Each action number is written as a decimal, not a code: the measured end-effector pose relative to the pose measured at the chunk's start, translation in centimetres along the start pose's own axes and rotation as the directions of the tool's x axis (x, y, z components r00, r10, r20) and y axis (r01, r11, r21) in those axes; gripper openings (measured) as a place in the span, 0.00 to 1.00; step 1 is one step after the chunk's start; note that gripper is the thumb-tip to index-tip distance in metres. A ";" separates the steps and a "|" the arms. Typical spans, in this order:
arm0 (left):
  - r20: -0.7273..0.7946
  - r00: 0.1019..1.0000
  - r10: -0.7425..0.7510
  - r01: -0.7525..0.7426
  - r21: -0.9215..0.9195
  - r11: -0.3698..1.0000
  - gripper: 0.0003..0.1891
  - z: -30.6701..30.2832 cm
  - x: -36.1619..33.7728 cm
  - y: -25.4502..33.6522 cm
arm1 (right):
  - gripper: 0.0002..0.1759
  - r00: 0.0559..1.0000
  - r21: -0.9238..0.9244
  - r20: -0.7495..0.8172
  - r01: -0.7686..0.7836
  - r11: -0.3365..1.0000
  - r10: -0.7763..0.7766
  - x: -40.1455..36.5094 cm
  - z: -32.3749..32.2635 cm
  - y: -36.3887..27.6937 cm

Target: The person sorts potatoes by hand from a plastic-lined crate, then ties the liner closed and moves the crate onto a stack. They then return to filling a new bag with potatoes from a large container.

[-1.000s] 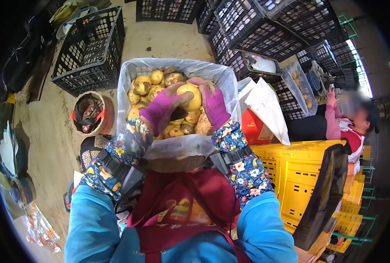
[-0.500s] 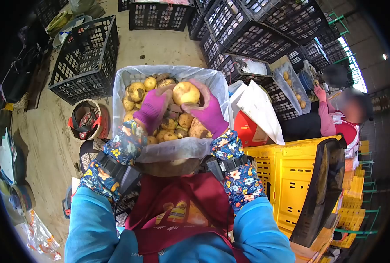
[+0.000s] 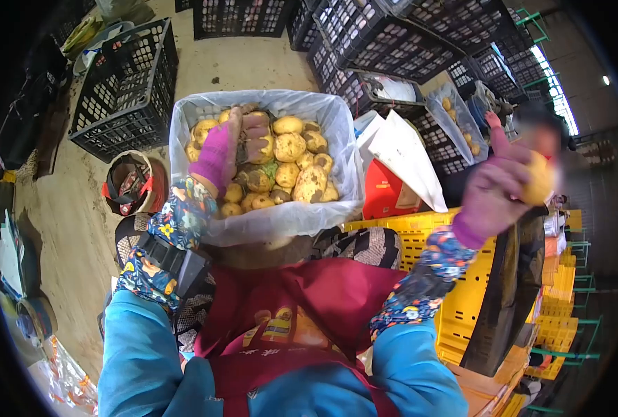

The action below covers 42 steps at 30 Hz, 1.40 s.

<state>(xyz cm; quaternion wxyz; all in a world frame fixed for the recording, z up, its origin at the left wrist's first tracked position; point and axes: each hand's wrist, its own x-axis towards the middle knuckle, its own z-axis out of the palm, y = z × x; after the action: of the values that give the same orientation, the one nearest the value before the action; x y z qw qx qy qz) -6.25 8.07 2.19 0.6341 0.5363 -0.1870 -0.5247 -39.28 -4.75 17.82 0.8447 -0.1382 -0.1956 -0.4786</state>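
My right hand, in a purple glove with a dirty palm, is raised at the right and closed around a yellow potato; it is blurred by motion. My left hand, gloved alike, is over the crate lined with clear plastic. Its fingers curl over a soil-smeared potato at the top of the pile. Around it lie several more potatoes, some with dark dirt on them, and a bit of green leaf.
A yellow crate with a black sheet over its side stands at my right. White sacks lie beside the lined crate. Black crates are stacked ahead; another stands left, near a bucket. A co-worker sits at the right.
My right hand has carried the potato from above the lined crate out to the right, above the yellow crate. My left hand has stayed over the pile and now grips another potato.
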 end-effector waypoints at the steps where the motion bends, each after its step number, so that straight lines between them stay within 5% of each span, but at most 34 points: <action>1: -0.002 1.000 0.026 -0.026 0.016 1.000 0.31 -0.3 0.1 -0.5 | 0.22 0.993 0.100 0.118 0.008 0.995 -0.020 0.0 2.0 -2.1; 3: 0.002 0.999 0.040 -0.040 0.000 0.999 0.25 -0.6 0.2 -0.9 | 0.14 0.973 0.222 0.215 0.036 0.974 -0.085 -0.3 3.5 -4.6; 5: 0.090 0.937 0.338 -0.347 0.353 0.869 0.22 -2.3 1.5 -3.0 | 0.12 0.974 0.012 0.210 0.086 0.996 -0.086 0.0 1.3 -5.2; 7: 0.263 0.783 0.564 -0.572 0.662 0.484 0.20 -3.5 1.8 -3.6 | 0.12 0.973 -0.270 -0.155 0.126 0.955 -0.172 1.3 -2.2 -1.6; 8: 0.383 0.684 0.621 -0.613 0.763 0.205 0.20 -4.0 1.6 -3.4 | 0.09 0.962 -0.544 -0.216 0.026 0.839 -0.170 1.3 -6.3 0.3; 9: 0.514 0.585 0.627 -0.600 0.795 -0.091 0.20 -4.3 1.4 -3.5 | 0.11 0.972 -0.848 -0.228 -0.229 0.478 0.060 1.5 -10.7 1.3; 10: 0.502 0.606 0.618 -0.601 0.797 -0.059 0.20 -4.6 1.6 -3.6 | 0.22 0.890 -0.897 -0.406 -0.432 0.099 0.207 1.1 -13.5 3.4; 11: 0.488 0.624 0.611 -0.599 0.800 -0.028 0.21 -4.8 2.2 -3.7 | 0.35 0.755 -0.857 -0.474 -0.514 -0.039 0.453 0.8 -19.6 3.3; 12: 0.474 0.643 0.601 -0.596 0.803 0.006 0.21 -4.9 2.5 -3.9 | 0.46 0.581 -0.623 -0.779 -0.670 -0.404 0.236 1.0 -22.4 6.1; 14: 0.299 0.806 0.511 -0.566 0.641 0.518 0.23 -4.6 3.0 -4.3 | 0.55 0.571 -0.395 -0.800 -0.270 -0.878 0.184 0.3 -24.7 8.7; 15: 0.234 0.868 0.438 -0.489 0.558 0.671 0.24 -4.0 2.9 -4.1 | 0.59 0.521 -0.371 -0.830 -0.249 -0.895 0.199 -0.5 -28.4 8.7; 19: -0.006 0.984 0.179 -0.168 0.323 0.932 0.26 -1.6 1.9 -1.9 | 0.60 0.507 -0.333 -0.851 -0.317 -0.888 0.138 -4.3 -35.7 8.7; 22: 0.000 0.995 0.104 -0.102 0.186 0.977 0.26 -0.3 0.7 -0.3 | 0.58 0.515 -0.381 -0.845 -0.396 -0.835 0.142 -4.7 -35.2 8.4; 26: 0.038 0.995 0.096 -0.102 0.218 0.971 0.24 -0.2 0.9 -0.8 | 0.55 0.545 -0.505 -0.776 -0.237 -0.830 0.317 -4.8 -34.4 9.4; 27: 0.084 0.994 0.070 -0.088 0.242 0.966 0.24 -0.6 1.3 -1.2 | 0.51 0.579 -0.618 -0.733 -0.350 -0.704 0.356 -5.6 -34.2 9.8; 30: 0.136 0.989 0.063 -0.103 0.316 0.943 0.27 -0.7 2.0 -2.3 | 0.50 0.629 -0.607 -0.720 -0.364 -0.706 0.294 -5.7 -33.2 10.6; 32: 0.090 0.993 0.082 -0.105 0.285 0.953 0.31 -0.5 1.7 -2.1 | 0.46 0.699 -0.667 -0.704 -0.594 -0.450 0.122 -4.3 -31.5 11.1; 34: 0.001 0.997 0.082 -0.081 0.156 0.984 0.37 1.1 1.0 -2.0 | 0.36 0.601 -0.585 -0.756 -0.798 0.143 0.260 -0.9 -23.2 12.6; 36: 0.014 0.937 0.350 -0.341 0.258 0.904 0.54 1.4 2.7 -5.1 | 0.29 0.558 -0.447 -0.775 -0.816 0.368 0.297 1.1 -19.6 13.6; 38: 0.096 0.719 0.688 -0.569 0.651 0.503 0.57 3.1 2.3 -5.4 | 0.32 0.704 -0.611 -0.656 -0.707 0.357 0.272 0.4 -17.1 14.6; 39: 0.082 0.717 0.692 -0.543 0.688 0.481 0.57 3.3 2.2 -5.0 | 0.32 0.747 -0.660 -0.590 -0.664 0.350 0.305 -0.2 -17.5 14.5; 41: 0.052 0.714 0.698 -0.484 0.757 0.438 0.58 3.4 2.0 -4.0 | 0.33 0.638 -0.490 -0.684 -0.761 0.425 0.354 -0.5 -18.9 14.6; 42: 0.055 0.703 0.709 -0.505 0.741 0.444 0.57 3.2 2.1 -3.8 | 0.32 0.688 -0.576 -0.649 -0.723 0.382 0.325 -0.7 -19.4 14.8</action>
<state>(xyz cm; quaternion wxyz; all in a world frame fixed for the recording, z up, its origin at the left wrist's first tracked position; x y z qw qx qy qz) -9.79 5.19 -0.65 0.5405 0.6957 -0.4682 -0.0680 -23.04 -4.92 -0.41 0.8144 -0.4486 0.2908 -0.2258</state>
